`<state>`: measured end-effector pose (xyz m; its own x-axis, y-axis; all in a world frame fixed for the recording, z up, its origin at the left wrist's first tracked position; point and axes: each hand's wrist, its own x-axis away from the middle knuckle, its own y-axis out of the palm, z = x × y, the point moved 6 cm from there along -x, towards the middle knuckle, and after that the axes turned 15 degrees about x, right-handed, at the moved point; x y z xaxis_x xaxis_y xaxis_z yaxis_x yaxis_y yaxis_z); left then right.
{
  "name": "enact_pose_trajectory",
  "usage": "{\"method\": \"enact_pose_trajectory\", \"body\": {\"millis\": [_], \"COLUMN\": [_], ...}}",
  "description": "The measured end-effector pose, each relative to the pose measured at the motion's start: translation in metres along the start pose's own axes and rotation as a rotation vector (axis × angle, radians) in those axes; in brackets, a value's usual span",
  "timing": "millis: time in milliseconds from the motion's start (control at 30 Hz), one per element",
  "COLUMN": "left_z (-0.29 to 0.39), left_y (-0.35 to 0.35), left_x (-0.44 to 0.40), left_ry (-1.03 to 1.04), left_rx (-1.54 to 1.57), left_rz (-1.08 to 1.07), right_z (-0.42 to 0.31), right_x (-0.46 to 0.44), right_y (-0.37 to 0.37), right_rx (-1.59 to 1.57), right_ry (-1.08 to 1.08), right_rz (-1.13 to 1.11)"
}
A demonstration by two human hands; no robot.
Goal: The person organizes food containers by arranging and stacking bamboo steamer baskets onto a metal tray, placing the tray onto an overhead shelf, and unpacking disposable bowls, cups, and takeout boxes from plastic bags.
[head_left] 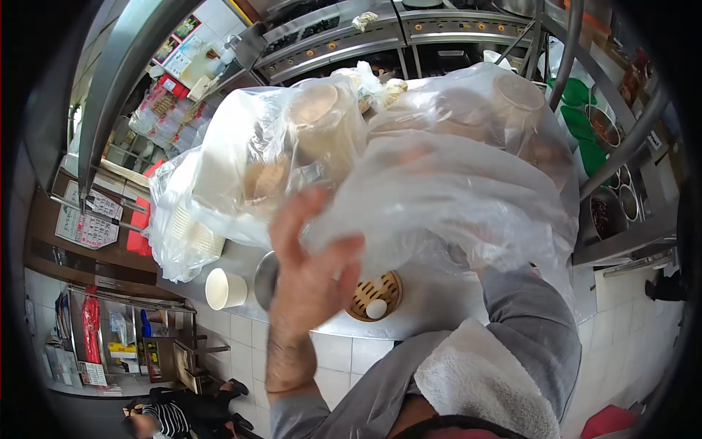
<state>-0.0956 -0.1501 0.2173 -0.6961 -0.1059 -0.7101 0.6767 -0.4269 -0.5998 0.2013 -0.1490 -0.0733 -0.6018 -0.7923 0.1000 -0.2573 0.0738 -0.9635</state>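
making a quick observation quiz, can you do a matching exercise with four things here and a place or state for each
1. round tan bamboo steamer
2. round off-white cup
3. bare left hand
4. white fluffy towel

A. lying on grey clothing
B. in front of translucent plastic
C. containing a small round white object
D. furthest left of the four

Pairs: 1-C, 2-D, 3-B, 4-A
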Motion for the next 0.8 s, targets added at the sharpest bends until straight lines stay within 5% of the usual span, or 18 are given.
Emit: {"method": "enact_pose_trajectory", "body": {"millis": [133,300,467,567,800], "left_z": [0.012,0.059,0.04,0.009,-0.039], "left_y": [0.025,0.042,0.084,0.102,0.116], "left_x": [0.052,0.095,0.097,0.113,0.129], "left_ry": [0.132,0.25,-0.077,-0.4,-0.351], "left_rx": [-0.327,-0.328,0.273,0.228,-0.023], "left_rz": [0.08,0.362,-0.272,-0.446,-0.413], "right_z": [0.004,0.012,0.009,0.004,0.015], "right_x": [-0.006,-0.007,-0.004,-0.007,0.0], "right_y": [-0.001,-0.001,0.001,0.002,0.002], "right_rx": [0.008,0.024,0.046,0.062,0.081], "right_ry": [0.0,0.015,0.011,0.009,0.031], "right_rz": [-0.004,-0.006,-0.004,0.0,0.012]}}
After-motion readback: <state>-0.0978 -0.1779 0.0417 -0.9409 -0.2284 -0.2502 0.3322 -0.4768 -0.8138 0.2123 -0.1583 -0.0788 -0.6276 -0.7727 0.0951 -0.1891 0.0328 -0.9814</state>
